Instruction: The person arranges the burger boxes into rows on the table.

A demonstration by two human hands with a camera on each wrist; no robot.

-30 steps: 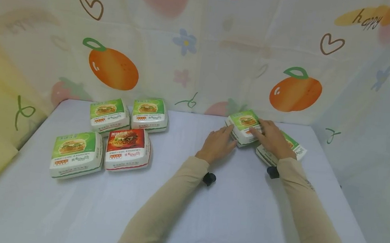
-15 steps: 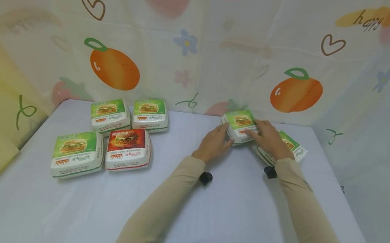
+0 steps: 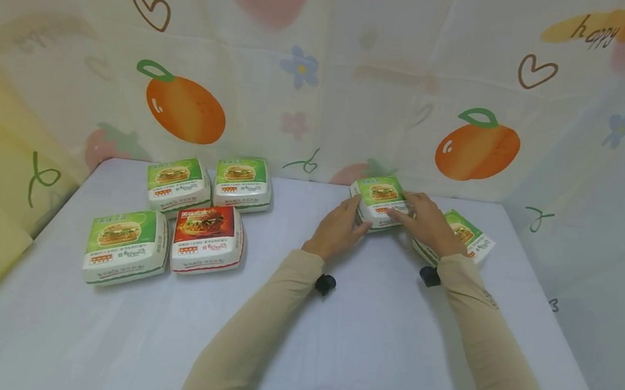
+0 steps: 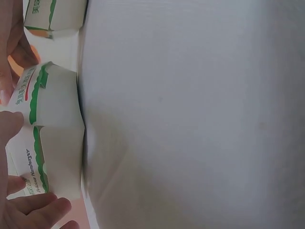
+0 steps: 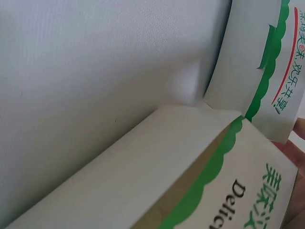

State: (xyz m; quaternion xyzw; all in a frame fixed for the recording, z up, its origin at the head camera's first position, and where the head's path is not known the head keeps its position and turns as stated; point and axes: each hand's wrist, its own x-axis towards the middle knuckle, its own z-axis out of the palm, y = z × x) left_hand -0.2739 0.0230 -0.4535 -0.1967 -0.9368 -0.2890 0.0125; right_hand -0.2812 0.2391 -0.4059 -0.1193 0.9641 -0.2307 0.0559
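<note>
At the far edge of the table, a green-and-white hamburger box point(image 3: 379, 192) sits between both hands. My left hand point(image 3: 337, 228) holds its left side, thumb toward the front; the left wrist view shows slightly bent fingers point(image 4: 43, 210) against the same box point(image 4: 57, 105). Gripping the right side is my right hand point(image 3: 428, 223), its thumb over the near top edge. A second green hamburger box point(image 3: 474, 236) lies turned at an angle behind the right wrist, partly covered by it. That second box point(image 5: 128, 167) fills the lower part of the right wrist view.
On the left of the white table point(image 3: 376, 354) are a red hamburger box point(image 3: 207, 241) and three green ones: front left point(image 3: 124, 245), back left point(image 3: 178, 187) and back middle point(image 3: 242, 184). A printed cloth point(image 3: 357, 98) hangs behind the table's far edge.
The held hamburger box has slid left along the far edge and turned straighter, with both hands moving left along with it. The other boxes have stayed put.
</note>
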